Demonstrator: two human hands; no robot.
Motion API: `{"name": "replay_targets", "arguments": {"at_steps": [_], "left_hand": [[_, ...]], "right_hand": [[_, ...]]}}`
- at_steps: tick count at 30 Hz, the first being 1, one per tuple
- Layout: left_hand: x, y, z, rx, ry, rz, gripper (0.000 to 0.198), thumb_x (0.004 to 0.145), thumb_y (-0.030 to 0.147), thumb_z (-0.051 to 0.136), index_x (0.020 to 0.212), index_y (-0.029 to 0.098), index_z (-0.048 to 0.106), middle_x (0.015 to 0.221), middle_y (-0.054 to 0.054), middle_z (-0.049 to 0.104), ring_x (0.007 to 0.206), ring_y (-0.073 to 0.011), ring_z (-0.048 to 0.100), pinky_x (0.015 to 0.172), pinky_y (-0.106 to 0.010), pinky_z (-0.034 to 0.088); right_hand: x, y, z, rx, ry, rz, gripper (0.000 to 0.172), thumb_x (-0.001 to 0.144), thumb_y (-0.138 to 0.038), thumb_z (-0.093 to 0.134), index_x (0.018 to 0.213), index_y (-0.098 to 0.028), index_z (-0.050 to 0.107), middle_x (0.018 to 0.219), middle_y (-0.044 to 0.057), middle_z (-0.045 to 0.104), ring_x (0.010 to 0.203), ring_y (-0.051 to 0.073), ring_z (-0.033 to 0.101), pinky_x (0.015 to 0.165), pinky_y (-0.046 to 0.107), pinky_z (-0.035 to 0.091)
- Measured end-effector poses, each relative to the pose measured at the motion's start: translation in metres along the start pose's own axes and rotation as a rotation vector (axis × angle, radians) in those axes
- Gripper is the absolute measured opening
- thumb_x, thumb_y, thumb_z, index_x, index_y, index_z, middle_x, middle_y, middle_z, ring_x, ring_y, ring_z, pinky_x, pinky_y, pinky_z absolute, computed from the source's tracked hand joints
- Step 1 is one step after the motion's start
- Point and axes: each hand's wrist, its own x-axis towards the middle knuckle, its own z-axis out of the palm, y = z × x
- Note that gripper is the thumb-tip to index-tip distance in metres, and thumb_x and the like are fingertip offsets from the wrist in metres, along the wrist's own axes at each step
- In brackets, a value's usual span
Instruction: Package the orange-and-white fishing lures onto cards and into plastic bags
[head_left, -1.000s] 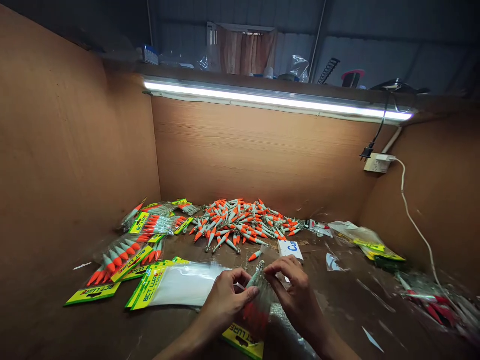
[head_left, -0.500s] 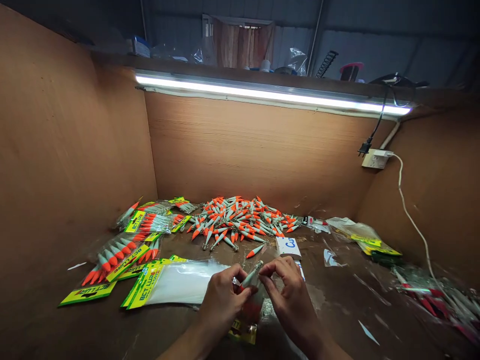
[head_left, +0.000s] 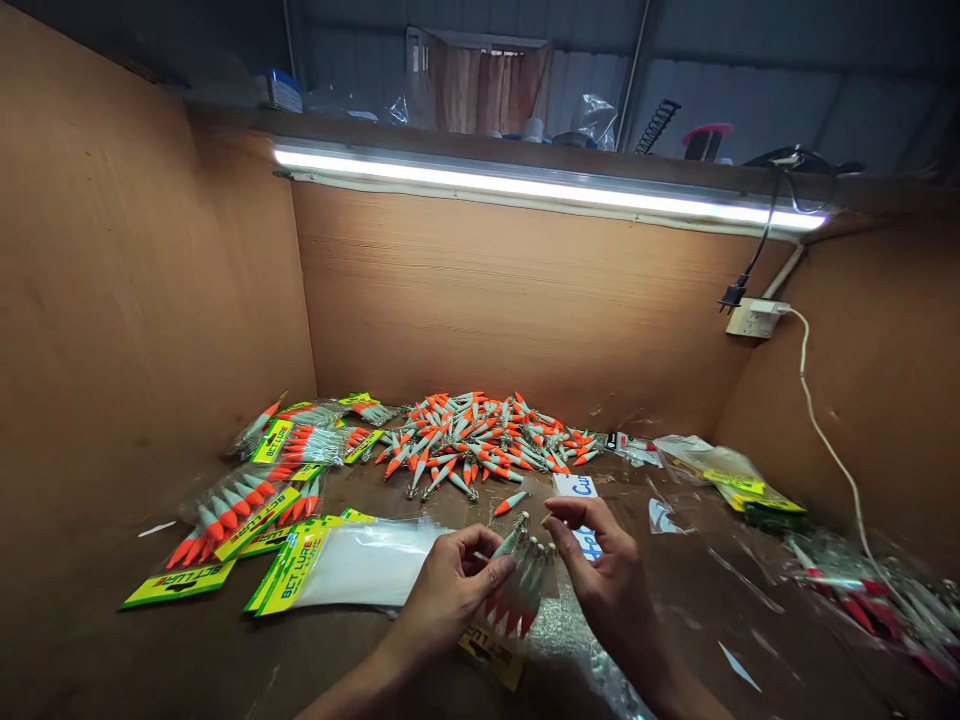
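Observation:
My left hand is closed on the left side of a clear plastic bag of fishing lures. Several white lures with orange ends stand side by side in it, their hooked ends up and orange ends down. The bag's yellow printed header hangs at the bottom, dim in shadow. Just right of the hooked ends is my right hand, thumb and index finger parted with nothing visible between them. A single loose lure lies on the table beyond my hands.
Behind is a large pile of orange-and-white lures. To the left lie filled bags and a stack of flat bags. Bubble wrap sits under my right hand; red-and-white lures lie far right. A white cable hangs on the right.
My right hand has moved right and up, away from the lure ends, and its fingers have parted. The bag has turned, so its row of lures now shows; my left hand still holds it.

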Motion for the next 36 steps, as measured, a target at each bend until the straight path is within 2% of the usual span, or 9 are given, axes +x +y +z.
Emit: {"name": "replay_targets", "arguments": {"at_steps": [3,8,13,18,21,25,27,32,36], "left_hand": [[0.002,-0.004,-0.002,0.035,0.009,0.015,0.028,0.082,0.042,0.07,0.08,0.014,0.064,0.07,0.0,0.063,0.064,-0.014,0.056,0.06,-0.022,0.04],[0.001,-0.005,-0.001,0.085,-0.002,0.038,0.027,0.082,0.04,0.069,0.08,0.013,0.068,0.073,-0.003,0.066,0.068,-0.0166,0.059,0.063,-0.024,0.042],[0.0,-0.002,0.0,0.064,-0.028,0.041,0.026,0.079,0.038,0.074,0.084,0.013,0.07,0.079,-0.004,0.068,0.074,-0.018,0.061,0.066,-0.024,0.044],[-0.001,0.0,0.001,0.073,-0.007,0.066,0.027,0.083,0.04,0.069,0.088,0.014,0.07,0.08,-0.004,0.069,0.074,-0.0176,0.06,0.066,-0.024,0.043],[-0.001,0.0,0.0,0.154,0.053,0.08,0.025,0.083,0.039,0.069,0.087,0.015,0.07,0.078,-0.003,0.067,0.073,-0.0174,0.059,0.065,-0.024,0.043],[-0.001,0.0,0.0,0.303,0.163,0.102,0.021,0.081,0.037,0.071,0.083,0.016,0.07,0.074,-0.002,0.067,0.069,-0.0172,0.058,0.066,-0.025,0.043],[-0.002,0.001,0.002,0.332,0.182,0.111,0.019,0.082,0.036,0.069,0.083,0.017,0.07,0.076,-0.002,0.069,0.071,-0.0179,0.06,0.067,-0.025,0.044],[-0.006,0.004,0.008,0.353,0.183,0.117,0.016,0.082,0.035,0.068,0.086,0.019,0.071,0.079,-0.003,0.071,0.072,-0.0191,0.063,0.059,-0.023,0.045],[-0.008,0.003,0.009,0.466,0.222,0.167,0.008,0.08,0.027,0.068,0.079,0.02,0.068,0.07,-0.001,0.067,0.063,-0.0167,0.06,0.058,-0.023,0.043]], "right_hand": [[0.006,-0.002,-0.008,-0.045,-0.012,-0.097,0.016,0.094,-0.028,0.058,0.107,-0.026,0.068,0.1,0.006,0.067,0.097,0.024,0.059,0.086,0.038,0.047],[0.006,-0.011,-0.008,-0.101,-0.145,-0.206,0.022,0.093,-0.023,0.059,0.109,-0.03,0.072,0.108,0.007,0.067,0.106,0.026,0.056,0.09,0.042,0.046],[0.005,-0.009,-0.006,-0.134,-0.165,-0.157,0.017,0.091,-0.02,0.062,0.098,-0.029,0.074,0.105,0.005,0.067,0.104,0.025,0.057,0.09,0.039,0.046],[0.005,-0.006,-0.006,-0.105,-0.268,-0.108,0.021,0.092,-0.021,0.06,0.108,-0.029,0.072,0.1,0.005,0.07,0.099,0.024,0.06,0.088,0.039,0.046],[0.004,-0.006,-0.006,-0.127,-0.241,-0.063,0.025,0.091,-0.025,0.063,0.115,-0.029,0.07,0.096,0.004,0.071,0.095,0.025,0.061,0.087,0.039,0.046],[0.003,-0.007,-0.005,-0.247,-0.181,-0.054,0.007,0.087,-0.031,0.069,0.09,-0.026,0.071,0.093,0.004,0.071,0.093,0.026,0.06,0.084,0.039,0.043],[0.003,-0.008,-0.003,-0.292,-0.193,-0.05,0.008,0.086,-0.033,0.07,0.082,-0.026,0.07,0.09,0.004,0.071,0.092,0.026,0.06,0.083,0.039,0.041],[-0.003,-0.011,0.005,-0.302,-0.215,-0.013,0.007,0.086,-0.025,0.069,0.081,-0.025,0.066,0.085,0.001,0.068,0.088,0.024,0.058,0.08,0.038,0.038],[-0.012,-0.013,0.013,-0.313,-0.212,-0.08,0.008,0.088,-0.018,0.065,0.083,-0.025,0.064,0.086,0.002,0.066,0.089,0.024,0.056,0.08,0.038,0.037]]}}
